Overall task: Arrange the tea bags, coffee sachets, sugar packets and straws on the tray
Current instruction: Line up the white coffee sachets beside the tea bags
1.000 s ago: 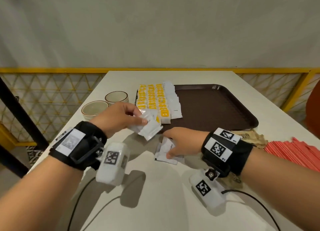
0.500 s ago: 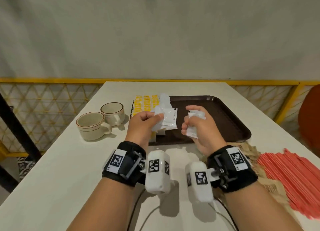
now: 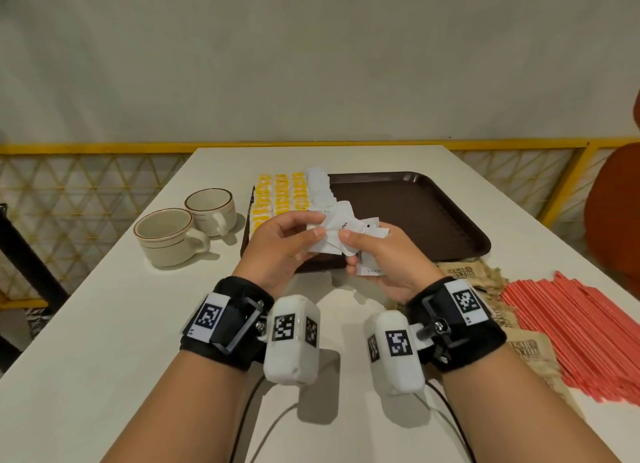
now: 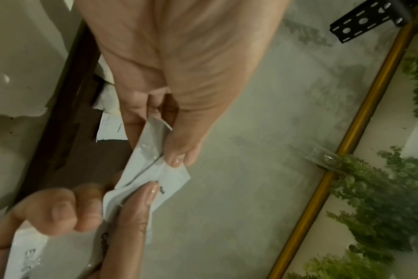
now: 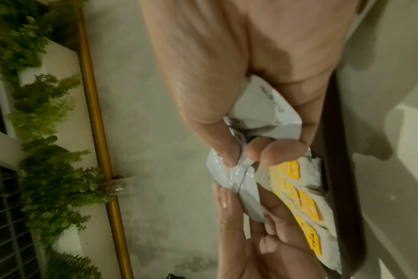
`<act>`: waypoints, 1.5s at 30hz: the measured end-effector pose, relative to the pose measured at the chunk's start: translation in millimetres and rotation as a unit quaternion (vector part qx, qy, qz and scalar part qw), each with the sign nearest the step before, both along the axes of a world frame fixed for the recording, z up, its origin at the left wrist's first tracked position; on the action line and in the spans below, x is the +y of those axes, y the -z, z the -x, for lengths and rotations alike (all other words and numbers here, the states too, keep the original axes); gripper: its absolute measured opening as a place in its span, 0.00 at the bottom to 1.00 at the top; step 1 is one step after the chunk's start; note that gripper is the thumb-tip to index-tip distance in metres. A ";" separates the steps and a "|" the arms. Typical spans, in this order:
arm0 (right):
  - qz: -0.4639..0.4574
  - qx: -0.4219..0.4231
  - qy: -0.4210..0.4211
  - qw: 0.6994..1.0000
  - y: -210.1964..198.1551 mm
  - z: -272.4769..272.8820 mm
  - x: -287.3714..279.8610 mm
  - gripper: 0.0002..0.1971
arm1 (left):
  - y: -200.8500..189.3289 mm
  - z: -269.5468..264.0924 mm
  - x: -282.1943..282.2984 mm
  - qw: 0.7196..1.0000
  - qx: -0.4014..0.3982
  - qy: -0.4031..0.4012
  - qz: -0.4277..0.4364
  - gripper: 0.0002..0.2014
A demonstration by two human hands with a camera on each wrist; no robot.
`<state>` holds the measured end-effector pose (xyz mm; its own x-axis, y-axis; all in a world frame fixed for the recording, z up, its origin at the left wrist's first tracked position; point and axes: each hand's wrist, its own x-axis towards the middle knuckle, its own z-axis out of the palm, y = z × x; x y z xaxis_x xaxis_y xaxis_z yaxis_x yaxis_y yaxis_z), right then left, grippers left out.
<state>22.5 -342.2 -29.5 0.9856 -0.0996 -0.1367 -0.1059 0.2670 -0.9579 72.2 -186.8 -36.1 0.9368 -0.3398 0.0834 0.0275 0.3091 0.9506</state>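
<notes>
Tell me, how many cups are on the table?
2. Both cups sit on the white table, left of the brown tray: the nearer cup toward the person, the farther cup just behind it, toward the wall. No others show.

I see two cream cups with brown rim lines at left of head view: nearer cup [image 3: 165, 235], farther cup [image 3: 211, 210] just behind it, touching or nearly so, handles toward right. Both stand upright on white table [image 3: 104, 324]. Yellow railing [image 3: 86, 148] with lattice panels runs behind table, across frame middle. Plain grey wall [image 3: 311, 64] fills upper half. Rust-red chair back [image 3: 614, 202] at right edge. Green foliage [image 4: 382, 198] along gold rail in wrist views, blurred.
</notes>
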 end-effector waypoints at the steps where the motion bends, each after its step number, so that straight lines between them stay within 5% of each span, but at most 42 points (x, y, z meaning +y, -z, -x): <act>1: -0.008 0.002 0.004 1.000 0.1 0.1 -0.2 0.17 | -0.8 0.4 0.4 1.000 -0.002 -0.003 0.004 0.08; 7: -0.052 -0.011 0.007 0.999 0.7 -0.1 -0.8 0.20 | -1.3 -0.8 2.0 0.999 0.014 -0.037 0.025 0.08; 12: -0.039 -0.036 0.044 0.998 -2.1 -0.9 -6.8 0.03 | -0.6 -3.1 3.2 0.998 0.020 -0.057 0.015 0.09; 16: -0.033 -0.063 0.056 0.996 -2.2 -0.9 -8.0 0.02 | -1.5 -4.7 4.2 0.997 0.033 -0.075 -0.002 0.12; 22: -0.029 -0.081 0.007 0.996 0.1 -0.9 1.6 0.05 | -8.0 0.8 3.6 0.994 0.093 0.046 0.032 0.19; 27: -0.073 -0.091 0.027 0.993 -1.5 -1.2 2.1 0.13 | -4.0 5.0 1.0 0.998 0.015 0.064 0.005 0.16; 32: -0.100 -0.085 0.024 0.991 -3.7 -0.4 1.2 0.09 | 4.3 2.6 -5.4 0.999 -0.036 0.016 -0.031 0.07; 39: -0.085 -0.062 0.032 0.994 -0.4 -0.9 -0.9 0.04 | 5.4 -9.7 -0.5 0.995 0.035 -0.089 0.033 0.12; 45: -0.039 -0.073 0.035 0.996 3.1 -1.4 2.1 0.03 | -3.7 -8.2 3.8 0.985 0.169 -0.006 0.043 0.17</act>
